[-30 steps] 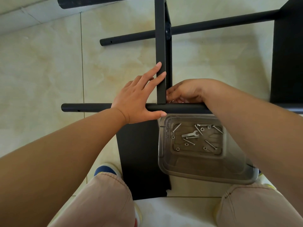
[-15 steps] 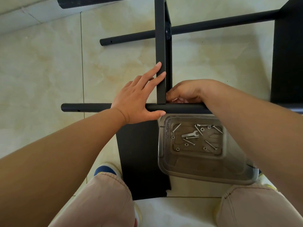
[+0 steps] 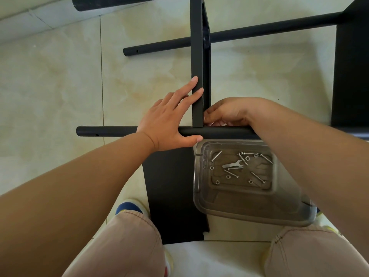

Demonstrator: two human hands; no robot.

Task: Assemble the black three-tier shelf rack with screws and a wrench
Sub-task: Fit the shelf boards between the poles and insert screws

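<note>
Your left hand [image 3: 166, 122] lies flat against the rack's upright panel [image 3: 197, 62] over the tube [image 3: 111, 131], while your right hand [image 3: 227, 112] has its fingers curled at the joint, can't tell around what, wrench [image 3: 233, 164] in the tray [image 3: 249, 212].

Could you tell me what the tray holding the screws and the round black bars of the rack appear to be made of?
The tray looks like thin clear plastic: the floor and the dark panel show through it, and its rim is glossy. The bars seem to be metal tubes with a matte black coating, judging by their even dull surface and small drilled holes; the coating hides the metal itself.
</note>
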